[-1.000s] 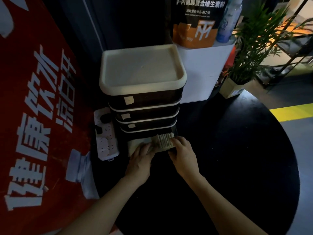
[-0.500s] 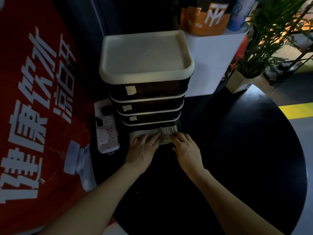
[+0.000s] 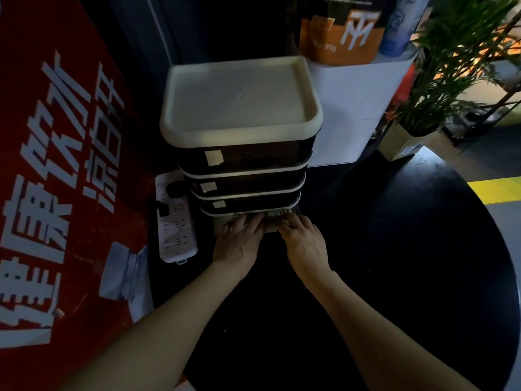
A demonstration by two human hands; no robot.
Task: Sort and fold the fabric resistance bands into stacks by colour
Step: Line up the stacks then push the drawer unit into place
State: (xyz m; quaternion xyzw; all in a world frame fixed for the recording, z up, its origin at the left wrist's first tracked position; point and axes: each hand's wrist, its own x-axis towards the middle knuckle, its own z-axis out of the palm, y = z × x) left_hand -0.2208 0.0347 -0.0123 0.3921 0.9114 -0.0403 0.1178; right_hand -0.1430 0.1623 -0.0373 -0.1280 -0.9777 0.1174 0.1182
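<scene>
A dim, downward view from a head camera shows a person's two bare forearms reaching forward across a round black table (image 3: 394, 249) to the foot of a stacked drawer unit (image 3: 242, 153), a tower of dark drawers with pale trim, small paper labels on their fronts and a cream tray-like lid on top. The lowest drawer (image 3: 222, 224) is pulled a little way out, and both hands rest on what lies in it. The left hand (image 3: 239, 238) lies flat with fingers straight and side by side, pressing down on the pale contents. The right hand (image 3: 301, 238) lies beside it, fingers bent a little at the knuckles with their tips at a pale folded fabric band (image 3: 277, 215); whether they pinch it or only press on it cannot be told in this light. The band shows only as a ribbed, whitish strip at the drawer's mouth, its long axis running left to right along the drawer front, lying flat; its colour cannot be judged reliably. No sorted stacks are visible on the table, so the sorting appears to be at an early stage, or being done inside the drawers; which is unclear. A white power strip (image 3: 176, 218) lies just left of the unit, beside a red banner (image 3: 56, 165) with white Chinese characters.
</scene>
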